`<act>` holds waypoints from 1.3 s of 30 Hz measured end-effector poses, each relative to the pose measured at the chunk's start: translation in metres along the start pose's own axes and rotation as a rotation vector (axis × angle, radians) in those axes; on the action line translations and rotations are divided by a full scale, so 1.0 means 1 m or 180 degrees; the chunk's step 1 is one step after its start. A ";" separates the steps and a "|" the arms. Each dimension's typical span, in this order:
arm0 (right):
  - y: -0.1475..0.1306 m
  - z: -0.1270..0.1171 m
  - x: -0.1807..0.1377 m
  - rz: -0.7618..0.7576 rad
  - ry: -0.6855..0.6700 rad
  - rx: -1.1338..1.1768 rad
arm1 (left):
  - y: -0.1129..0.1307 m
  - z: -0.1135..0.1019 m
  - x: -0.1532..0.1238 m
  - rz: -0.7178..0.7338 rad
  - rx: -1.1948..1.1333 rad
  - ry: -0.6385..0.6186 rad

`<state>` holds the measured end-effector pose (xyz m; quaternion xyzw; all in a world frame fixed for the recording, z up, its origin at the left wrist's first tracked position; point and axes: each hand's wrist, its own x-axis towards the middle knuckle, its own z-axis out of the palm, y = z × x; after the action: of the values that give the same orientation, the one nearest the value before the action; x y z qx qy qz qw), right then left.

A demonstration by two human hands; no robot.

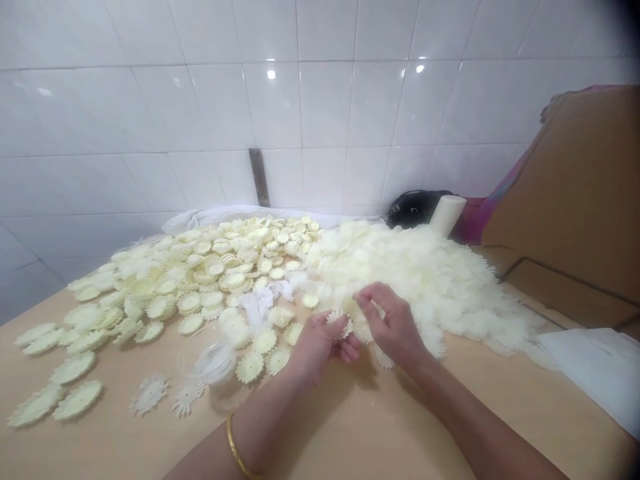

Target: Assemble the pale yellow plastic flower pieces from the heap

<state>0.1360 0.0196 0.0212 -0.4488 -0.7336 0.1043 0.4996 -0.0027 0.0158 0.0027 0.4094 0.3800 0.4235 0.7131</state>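
My left hand (323,340), with a gold bangle on the wrist, pinches a small pale disc (342,325) with a notched, petal-like edge. Just right of it is my right hand (393,320), its thumb and forefinger pressed together. Whatever lies between those fingertips is too small to make out. Behind both hands spreads a heap of thin, translucent cream notched discs (400,267). Stacked, thicker yellowish notched discs (225,267) fill the left side. A clear round tub (215,363) stands left of my left forearm, near two flat white cut-outs (150,393) with toothed edges.
A white cylinder (447,215) and a black bundle (413,208) are behind the right heap. At right stand a large brown cardboard piece (570,193) and a white sheet (595,370). Crumpled white tissue (257,307) lies among the discs. A tiled wall (325,100) closes the back.
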 end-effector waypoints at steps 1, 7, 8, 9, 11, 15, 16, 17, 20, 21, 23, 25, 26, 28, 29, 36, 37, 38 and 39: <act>0.000 0.000 0.000 0.0009 -0.0119 0.0084 | 0.000 0.000 -0.001 0.0040 0.0070 -0.0008; -0.006 -0.001 0.000 0.0042 -0.0788 0.0553 | -0.002 -0.002 -0.002 0.0280 0.0146 0.0348; -0.007 -0.001 -0.001 0.0072 -0.0805 0.0547 | -0.002 -0.002 -0.002 0.0281 0.0132 0.0402; -0.008 -0.001 -0.001 0.0114 -0.0811 0.0542 | -0.002 -0.002 -0.002 0.0271 0.0117 0.0446; -0.011 0.000 -0.002 0.0205 -0.0866 0.0570 | -0.002 -0.002 -0.001 0.0219 0.0071 0.0500; -0.013 0.001 -0.004 0.0189 -0.1005 0.0493 | 0.000 0.000 -0.001 0.0092 0.0020 0.0422; -0.013 0.001 -0.005 0.0103 -0.0983 0.0355 | 0.000 0.001 -0.001 0.0057 0.0027 0.0405; -0.012 0.002 -0.005 -0.0006 -0.0921 0.0180 | 0.001 0.002 -0.001 0.0022 0.0031 0.0387; -0.007 0.004 -0.005 -0.0291 -0.0629 -0.0263 | 0.003 0.005 -0.002 -0.0060 -0.0087 0.0218; -0.006 0.005 -0.004 -0.0319 -0.0525 -0.0310 | 0.004 0.005 -0.003 -0.0048 -0.0169 0.0136; -0.005 0.005 -0.003 -0.0226 -0.0309 -0.0305 | 0.004 0.005 -0.003 -0.0008 -0.0306 0.0011; -0.006 0.004 -0.003 -0.0065 -0.0100 -0.0304 | 0.004 0.004 -0.002 0.0054 -0.0376 -0.0043; -0.008 0.004 -0.003 -0.0003 0.0000 -0.0336 | 0.003 0.003 -0.001 0.0094 -0.0391 -0.0062; -0.009 0.003 -0.003 0.0012 0.0124 -0.0449 | 0.002 0.002 0.000 0.0171 -0.0408 -0.0117; -0.008 0.002 -0.002 0.0000 0.0171 -0.0509 | 0.001 0.002 -0.001 0.0198 -0.0397 -0.0141; 0.037 -0.019 0.013 0.0399 0.1331 -0.1176 | 0.001 0.007 -0.005 0.0156 -0.0163 0.0003; 0.044 -0.021 0.015 0.0423 0.1314 -0.1293 | 0.001 0.008 -0.005 0.0134 -0.0204 0.0006; 0.049 -0.022 0.016 0.0432 0.1263 -0.1399 | 0.001 0.007 -0.004 0.0098 -0.0258 0.0011; 0.052 -0.022 0.016 0.0417 0.1183 -0.1473 | 0.001 0.007 -0.003 0.0051 -0.0305 0.0014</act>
<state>0.1811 0.0552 0.0108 -0.6085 -0.6034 -0.1175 0.5019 0.0023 0.0115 0.0063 0.3770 0.3575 0.4478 0.7277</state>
